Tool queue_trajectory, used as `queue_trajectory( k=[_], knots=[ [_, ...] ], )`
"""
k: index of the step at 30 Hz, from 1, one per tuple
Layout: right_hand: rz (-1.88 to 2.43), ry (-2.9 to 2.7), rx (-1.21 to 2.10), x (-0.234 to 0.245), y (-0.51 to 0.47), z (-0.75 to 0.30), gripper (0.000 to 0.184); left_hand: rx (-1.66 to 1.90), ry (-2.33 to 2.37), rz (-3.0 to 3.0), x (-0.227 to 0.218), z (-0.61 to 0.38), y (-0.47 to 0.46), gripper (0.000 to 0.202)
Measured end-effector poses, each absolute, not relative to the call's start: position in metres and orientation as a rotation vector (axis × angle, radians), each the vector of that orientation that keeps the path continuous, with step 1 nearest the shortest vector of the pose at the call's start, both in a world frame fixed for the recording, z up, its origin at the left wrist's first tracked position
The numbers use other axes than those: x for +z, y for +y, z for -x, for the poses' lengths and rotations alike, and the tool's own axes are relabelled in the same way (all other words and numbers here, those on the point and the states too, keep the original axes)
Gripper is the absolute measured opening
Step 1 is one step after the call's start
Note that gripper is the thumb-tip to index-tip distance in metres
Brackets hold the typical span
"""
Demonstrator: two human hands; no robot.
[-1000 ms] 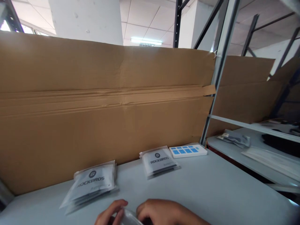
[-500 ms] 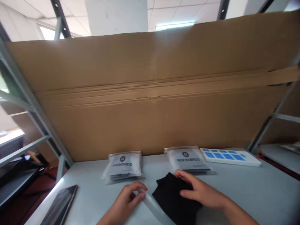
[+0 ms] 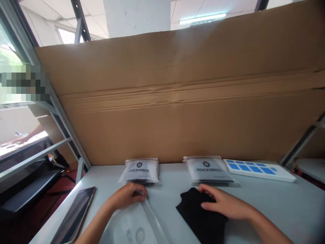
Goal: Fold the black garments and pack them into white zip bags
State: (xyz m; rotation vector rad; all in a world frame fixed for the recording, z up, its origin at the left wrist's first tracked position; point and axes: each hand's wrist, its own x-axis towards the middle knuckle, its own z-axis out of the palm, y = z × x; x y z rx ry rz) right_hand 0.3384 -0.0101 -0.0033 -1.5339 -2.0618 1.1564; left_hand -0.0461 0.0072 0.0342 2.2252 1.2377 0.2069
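Left hand (image 3: 128, 196) is curled narrow over the top edge of a clear bag (image 3: 132, 225), lying on the table, printed logo showing through. Right hand (image 3: 223, 205) is flat and fairly open, fingers (image 3: 207, 193) pressing on a black cloth (image 3: 200, 217). The cloth sits on the table (image 3: 266, 203) between the hands. Just ahead are two Rockbros packets (image 3: 139, 171) (image 3: 208, 169), with a white-blue card (image 3: 259, 170) beside the right one. A dark tablet (image 3: 74, 215) lies left of the bag. A cardboard sheet (image 3: 177, 101) stands behind.
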Motion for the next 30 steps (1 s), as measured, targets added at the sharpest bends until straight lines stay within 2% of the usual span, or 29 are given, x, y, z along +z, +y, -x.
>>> queue_trajectory(
  k=[5, 9, 14, 15, 18, 19, 21, 24, 26, 30],
  knots=[
    [1.717, -2.094, 1.111, 0.005, -0.019, -0.332, 0.030, 0.199, 1.348, -2.380, 0.034, 0.051, 0.006, 0.024],
    [1.757, -2.116, 1.328, 0.014, -0.022, -0.337, 0.044, 0.119, 1.471, -2.727, 0.043, 0.025, -0.010, 0.020],
    [1.730, -2.055, 1.668, 0.010, -0.015, -0.341, 0.039, 0.058, 1.190, -2.813, 0.058, -0.063, -0.052, 0.015],
    [1.721, -2.044, 1.695, 0.009, -0.014, -0.342, 0.037, 0.042, 1.151, -2.794, 0.057, -0.084, -0.059, 0.022],
    [1.688, -2.021, 1.735, 0.006, -0.011, -0.346, 0.032, -0.004, 1.134, -2.739, 0.045, -0.138, -0.072, 0.061],
    [1.678, -2.016, 1.742, 0.006, -0.011, -0.347, 0.030, -0.032, 1.148, -2.736, 0.040, -0.150, -0.072, 0.064],
    [1.670, -2.007, 1.746, 0.005, -0.010, -0.349, 0.032, -0.068, 1.153, -2.712, 0.033, -0.162, -0.068, 0.053],
    [1.683, -1.996, 1.731, 0.002, -0.009, -0.348, 0.039, 0.061, 1.174, -2.573, 0.028, -0.153, -0.056, 0.033],
    [1.692, -2.006, 1.703, -0.001, -0.008, -0.345, 0.031, 0.250, 1.187, -2.398, 0.027, -0.135, -0.051, 0.030],
    [1.674, -2.073, 1.605, -0.004, -0.011, -0.342, 0.008, 0.510, 1.231, -2.201, 0.028, -0.088, -0.052, 0.055]
  ],
)
